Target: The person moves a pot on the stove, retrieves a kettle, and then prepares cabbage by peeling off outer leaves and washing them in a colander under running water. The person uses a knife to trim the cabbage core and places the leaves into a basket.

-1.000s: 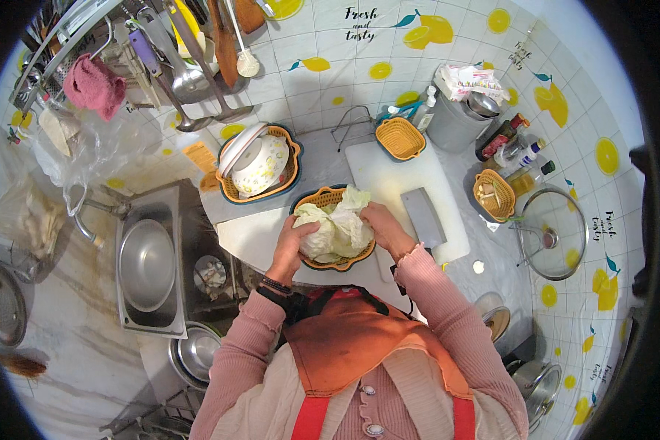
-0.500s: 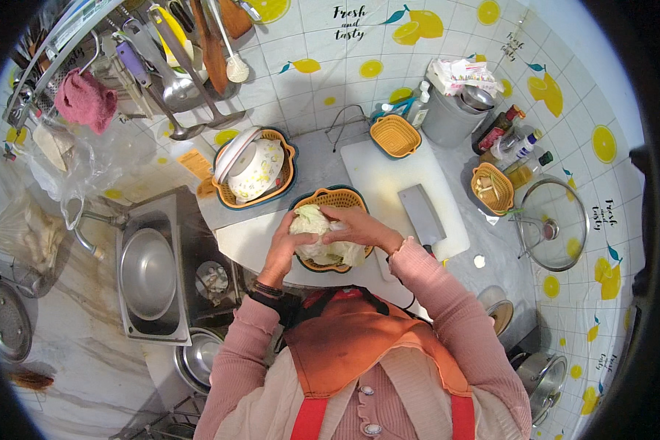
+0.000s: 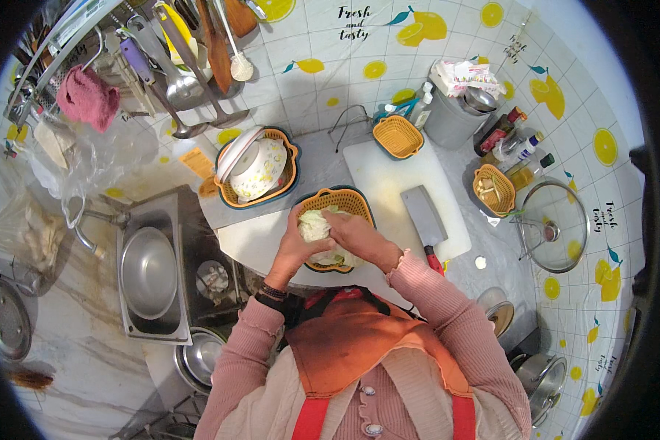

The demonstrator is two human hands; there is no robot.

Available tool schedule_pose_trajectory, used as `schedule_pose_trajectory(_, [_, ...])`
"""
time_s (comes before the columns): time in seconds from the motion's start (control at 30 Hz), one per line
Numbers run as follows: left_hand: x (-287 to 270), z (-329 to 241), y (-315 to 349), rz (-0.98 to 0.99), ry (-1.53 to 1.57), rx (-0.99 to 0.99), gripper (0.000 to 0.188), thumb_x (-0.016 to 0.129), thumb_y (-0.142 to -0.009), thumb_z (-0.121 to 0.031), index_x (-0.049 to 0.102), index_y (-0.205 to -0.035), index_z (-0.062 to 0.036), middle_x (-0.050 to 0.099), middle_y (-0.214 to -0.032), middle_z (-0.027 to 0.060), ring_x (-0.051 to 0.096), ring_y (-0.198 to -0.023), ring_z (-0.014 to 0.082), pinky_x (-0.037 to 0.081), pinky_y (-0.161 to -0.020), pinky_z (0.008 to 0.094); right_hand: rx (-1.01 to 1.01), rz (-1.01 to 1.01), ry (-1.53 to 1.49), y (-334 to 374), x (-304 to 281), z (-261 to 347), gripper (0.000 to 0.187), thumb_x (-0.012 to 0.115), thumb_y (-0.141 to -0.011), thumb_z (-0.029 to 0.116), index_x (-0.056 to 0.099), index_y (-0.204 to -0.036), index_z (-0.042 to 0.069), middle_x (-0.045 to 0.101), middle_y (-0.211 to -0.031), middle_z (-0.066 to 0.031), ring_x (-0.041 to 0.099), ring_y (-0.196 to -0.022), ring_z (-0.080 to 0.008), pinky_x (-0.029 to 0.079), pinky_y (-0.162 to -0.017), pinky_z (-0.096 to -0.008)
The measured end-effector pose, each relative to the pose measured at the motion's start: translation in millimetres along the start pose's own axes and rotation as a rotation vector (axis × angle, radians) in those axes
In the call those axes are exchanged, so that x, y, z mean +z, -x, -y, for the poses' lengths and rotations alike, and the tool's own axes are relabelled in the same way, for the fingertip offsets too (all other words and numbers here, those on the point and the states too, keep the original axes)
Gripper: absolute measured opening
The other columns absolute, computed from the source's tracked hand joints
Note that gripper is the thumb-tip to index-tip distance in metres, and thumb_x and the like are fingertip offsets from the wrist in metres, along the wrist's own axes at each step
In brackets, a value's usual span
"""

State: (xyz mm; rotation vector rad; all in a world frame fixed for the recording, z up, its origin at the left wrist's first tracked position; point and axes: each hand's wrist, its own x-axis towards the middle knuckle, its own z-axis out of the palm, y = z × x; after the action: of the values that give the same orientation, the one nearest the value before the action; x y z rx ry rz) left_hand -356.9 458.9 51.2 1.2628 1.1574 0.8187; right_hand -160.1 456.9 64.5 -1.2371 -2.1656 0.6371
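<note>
Opens from the central basket [image 3: 335,196] rightward over the bare left part of the cutting board [image 3: 375,174], but meets the cleaver [image 3: 422,212] farther right and the small orange basket [image 3: 398,137] at the far end, crowded at back left by the bowl-filled basket [image 3: 293,163] and from above by the left hand [image 3: 298,246] and right hand [image 3: 358,238].

We see pale green and whitish cabbage [image 3: 314,229], its leaves crumpled and bunched in a loose clump, gripped from both sides at the basket's mouth; how much of its weight rests below we cannot tell. More pale leaf shows toward the near rim. The basket [image 3: 342,199], orange-yellow, slotted and round-cornered with a dark outer rim, sits upright close to the front edge of our bench [image 3: 319,167].
</note>
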Motion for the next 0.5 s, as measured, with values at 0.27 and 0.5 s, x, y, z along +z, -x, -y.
schedule_pose_trajectory(0.27, [-2, 3, 4, -0.022, 0.124, 0.013, 0.092, 0.084, -0.066, -0.003, 0.033, -0.142, -0.0024, 0.051, -0.131, 0.0142, 0.052, -0.121, 0.0261, 0.046, -0.102, 0.0361, 0.108, -0.084, -0.278, -3, -21, 5, 0.024, 0.052, -0.09, 0.009, 0.064, -0.11, 0.0, 0.067, -0.098, -0.0235, 0.066, -0.087, -0.04, 0.052, -0.077, -0.0454])
schedule_pose_trajectory(0.5, [-14, -3, 13, 0.087, 0.15, 0.013, 0.086, 0.08, -0.063, -0.002, 0.042, -0.14, -0.0027, 0.053, -0.131, 0.0097, 0.053, -0.12, 0.0241, 0.044, -0.103, 0.0369, 0.312, -0.193, -0.25, 2, -25, -13, 0.022, 0.059, -0.087, 0.016, 0.066, -0.101, 0.0, 0.066, -0.081, -0.0221, 0.065, -0.072, -0.0373, 0.051, -0.067, -0.0403])
